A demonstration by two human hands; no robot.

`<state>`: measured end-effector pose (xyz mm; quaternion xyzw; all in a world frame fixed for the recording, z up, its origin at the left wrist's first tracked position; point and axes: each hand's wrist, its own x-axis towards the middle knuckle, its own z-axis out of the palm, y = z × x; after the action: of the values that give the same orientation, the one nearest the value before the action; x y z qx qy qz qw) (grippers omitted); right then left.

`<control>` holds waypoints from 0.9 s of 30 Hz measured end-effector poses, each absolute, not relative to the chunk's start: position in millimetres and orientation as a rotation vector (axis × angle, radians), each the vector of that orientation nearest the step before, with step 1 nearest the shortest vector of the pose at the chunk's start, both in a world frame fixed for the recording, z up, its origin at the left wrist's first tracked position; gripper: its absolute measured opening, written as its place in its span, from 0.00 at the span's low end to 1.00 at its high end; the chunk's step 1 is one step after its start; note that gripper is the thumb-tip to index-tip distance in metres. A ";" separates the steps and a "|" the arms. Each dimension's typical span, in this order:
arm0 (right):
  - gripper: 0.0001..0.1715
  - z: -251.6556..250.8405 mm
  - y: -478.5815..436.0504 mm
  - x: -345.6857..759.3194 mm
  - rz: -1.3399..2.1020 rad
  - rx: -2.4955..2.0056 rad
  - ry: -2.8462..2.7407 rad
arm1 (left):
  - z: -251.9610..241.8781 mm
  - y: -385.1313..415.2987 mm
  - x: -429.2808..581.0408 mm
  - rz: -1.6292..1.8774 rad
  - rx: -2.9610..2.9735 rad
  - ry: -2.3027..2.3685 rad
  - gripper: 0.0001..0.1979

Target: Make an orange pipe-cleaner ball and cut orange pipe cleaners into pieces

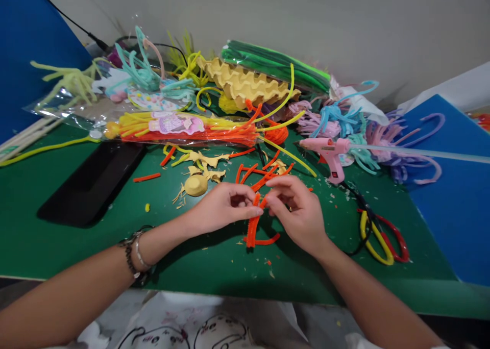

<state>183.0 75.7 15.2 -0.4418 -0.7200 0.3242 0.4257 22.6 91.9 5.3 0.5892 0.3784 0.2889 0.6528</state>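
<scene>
Near the table's middle, my left hand (225,206) pinches an orange pipe cleaner piece (251,231) between thumb and fingers. My right hand (296,211) is close beside it, its thumb and forefinger closed on the upper end of the same orange bundle. The bundle hangs below the fingertips, and a short orange piece (268,241) crosses its lower end. More cut orange pieces (248,173) lie just beyond the hands. A round tan cardboard piece (196,184) rests to the left, among torn scraps.
A black phone (94,183) lies at the left. On the right are a pink glue gun (332,155) and scissors (383,239) with red and yellow handles. Bagged pipe cleaners (184,127) and a tan egg carton (248,83) line the back of the green table (184,267).
</scene>
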 end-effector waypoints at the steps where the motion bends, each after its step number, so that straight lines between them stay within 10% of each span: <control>1: 0.06 16.1 76.3 184.6 0.778 -1.114 -1.799 | 5.0 92.6 22.5 0.678 1.339 0.869 0.08; 11: 0.30 12.9 74.1 185.8 -0.247 -0.918 -2.440 | 6.9 98.9 16.8 0.945 1.258 1.070 0.11; 27: 0.23 10.5 70.2 177.7 -0.402 -0.963 -2.361 | 12.7 95.7 16.1 1.046 1.194 0.993 0.11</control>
<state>177.7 70.2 10.5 -0.3585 -0.8790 -0.1495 0.2765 16.1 95.7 12.7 0.5136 0.4272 0.4500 0.5927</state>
